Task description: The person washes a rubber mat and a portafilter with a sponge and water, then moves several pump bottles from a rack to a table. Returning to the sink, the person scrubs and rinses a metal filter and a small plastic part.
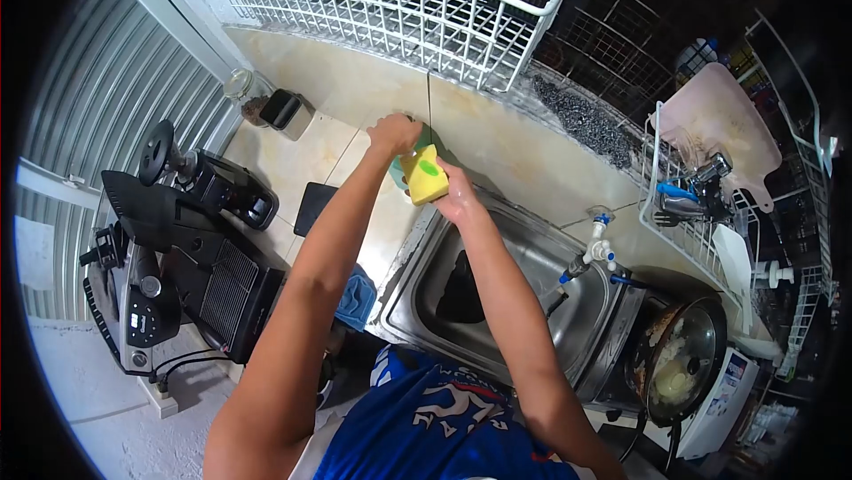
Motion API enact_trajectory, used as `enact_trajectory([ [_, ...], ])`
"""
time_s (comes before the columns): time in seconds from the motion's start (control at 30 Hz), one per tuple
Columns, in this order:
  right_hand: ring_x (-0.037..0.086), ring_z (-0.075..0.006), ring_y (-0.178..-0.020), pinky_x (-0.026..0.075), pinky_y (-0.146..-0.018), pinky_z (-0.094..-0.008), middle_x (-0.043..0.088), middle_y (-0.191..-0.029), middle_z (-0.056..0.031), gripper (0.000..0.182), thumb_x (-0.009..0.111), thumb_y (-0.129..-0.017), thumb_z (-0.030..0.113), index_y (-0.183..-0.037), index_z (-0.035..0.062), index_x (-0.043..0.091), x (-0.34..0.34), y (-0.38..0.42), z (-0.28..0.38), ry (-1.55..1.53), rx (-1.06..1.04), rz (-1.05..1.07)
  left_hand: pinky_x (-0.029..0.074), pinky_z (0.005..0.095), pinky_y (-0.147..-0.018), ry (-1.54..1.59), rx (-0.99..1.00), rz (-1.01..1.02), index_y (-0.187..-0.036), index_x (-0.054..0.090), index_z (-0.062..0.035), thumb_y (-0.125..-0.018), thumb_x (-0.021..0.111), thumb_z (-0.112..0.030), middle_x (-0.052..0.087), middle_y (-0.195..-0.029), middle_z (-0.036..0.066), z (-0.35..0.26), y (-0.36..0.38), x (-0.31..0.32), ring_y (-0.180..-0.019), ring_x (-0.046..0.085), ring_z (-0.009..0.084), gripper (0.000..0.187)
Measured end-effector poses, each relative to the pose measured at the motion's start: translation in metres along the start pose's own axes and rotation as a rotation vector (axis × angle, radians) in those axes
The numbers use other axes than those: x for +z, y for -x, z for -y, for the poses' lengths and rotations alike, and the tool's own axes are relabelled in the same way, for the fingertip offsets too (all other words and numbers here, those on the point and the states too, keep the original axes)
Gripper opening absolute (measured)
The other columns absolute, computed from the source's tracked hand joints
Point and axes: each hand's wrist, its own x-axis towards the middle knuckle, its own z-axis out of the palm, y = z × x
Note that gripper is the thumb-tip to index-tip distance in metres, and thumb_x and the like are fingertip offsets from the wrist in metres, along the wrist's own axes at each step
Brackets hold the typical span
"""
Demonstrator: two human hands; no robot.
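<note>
My right hand (460, 196) grips a yellow sponge (426, 180) with a green patch on its face, thumb and fingers at its edge. It hangs over the counter beside the upper left corner of the steel sink (404, 289). My left hand (395, 135) is stretched out to the tiled wall, its fingers curled down and closed. Pale green material (397, 176) shows behind the sponge and just below the left hand. What my left fingers hold is hidden, so I cannot tell what it is. A dark pan or vessel (461, 289) lies in the sink, partly behind my right forearm.
Left of my arms stand a black espresso machine (222, 294) and a coffee grinder (231, 187). A blue cloth (357, 298) hangs at the counter edge. A tap (596, 245) juts from the wall. Right are a lidded pan (679, 365) and a dish rack (674, 223); overhead, a white wire rack (399, 14).
</note>
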Motion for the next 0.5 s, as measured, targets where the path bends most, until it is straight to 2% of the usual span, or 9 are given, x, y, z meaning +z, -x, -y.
enact_trajectory([
  [0.1,0.056,-0.0366,-0.104,0.046,-0.086,-0.0529,0.053,-0.118,-0.0208,0.045,0.044,-0.093,0.029,-0.125,-0.0024,0.042,-0.002,-0.002,-0.003,0.013,-0.001,-0.006,0.043,0.0535,-0.085,0.015,-0.006,-0.096,-0.098,0.064,-0.0006,-0.079,0.044,-0.035,0.060,-0.108,0.023,0.023,-0.024,0.036,-0.100,0.057,0.0404,0.044],
  [0.17,0.055,-0.0376,-0.106,0.045,-0.087,-0.0537,0.051,-0.121,-0.0217,0.046,0.041,-0.093,0.030,-0.126,-0.0029,0.042,-0.003,0.002,-0.009,0.024,0.001,-0.011,0.043,0.0532,-0.085,-0.086,0.187,-0.037,-0.098,0.064,-0.0007,-0.079,0.045,-0.035,0.060,-0.109,0.023,0.059,-0.064,0.073,-0.100,0.057,0.0402,0.044],
  [0.27,0.057,-0.0386,-0.103,0.047,-0.085,-0.0527,0.054,-0.116,-0.0209,0.044,0.044,-0.093,0.029,-0.123,-0.0027,0.042,0.002,0.004,-0.001,0.006,0.000,0.014,0.043,0.0531,-0.086,-0.132,0.073,-0.098,-0.098,0.064,0.0001,-0.079,0.046,-0.033,0.060,-0.107,0.022,-0.003,0.011,0.003,-0.101,0.057,0.0398,0.042],
  [0.37,0.056,-0.0397,-0.102,0.047,-0.085,-0.0535,0.054,-0.117,-0.0211,0.045,0.043,-0.093,0.029,-0.124,-0.0031,0.041,-0.001,0.009,-0.005,-0.028,0.011,0.027,0.043,0.0537,-0.086,-0.102,0.164,0.015,-0.101,0.064,-0.0024,-0.079,0.047,-0.033,0.060,-0.110,0.020,0.029,-0.031,0.036,-0.101,0.058,0.0394,0.041],
  [0.4,0.056,-0.0398,-0.102,0.046,-0.085,-0.0540,0.053,-0.118,-0.0213,0.045,0.043,-0.093,0.029,-0.125,-0.0028,0.041,-0.001,0.007,-0.003,-0.022,0.013,0.028,0.043,0.0537,-0.086,-0.099,0.165,0.023,-0.101,0.064,-0.0024,-0.079,0.047,-0.033,0.060,-0.110,0.020,0.022,-0.023,0.033,-0.101,0.058,0.0394,0.041],
  [0.47,0.056,-0.0400,-0.103,0.046,-0.085,-0.0544,0.053,-0.118,-0.0216,0.045,0.042,-0.093,0.029,-0.126,-0.0025,0.040,0.000,0.006,-0.007,-0.016,0.020,0.039,0.044,0.0522,-0.086,-0.114,0.031,0.001,-0.101,0.065,-0.0057,-0.079,0.047,-0.034,0.061,-0.110,0.019,0.008,0.000,0.013,-0.101,0.058,0.0391,0.039],
  [0.5,0.056,-0.0400,-0.103,0.046,-0.085,-0.0544,0.052,-0.119,-0.0219,0.046,0.042,-0.093,0.029,-0.126,-0.0025,0.040,0.003,0.006,-0.006,-0.015,0.027,0.026,0.044,0.0522,-0.086,-0.110,0.031,-0.010,-0.101,0.065,-0.0057,-0.079,0.047,-0.034,0.061,-0.110,0.019,0.008,0.004,0.011,-0.101,0.058,0.0391,0.039],
])
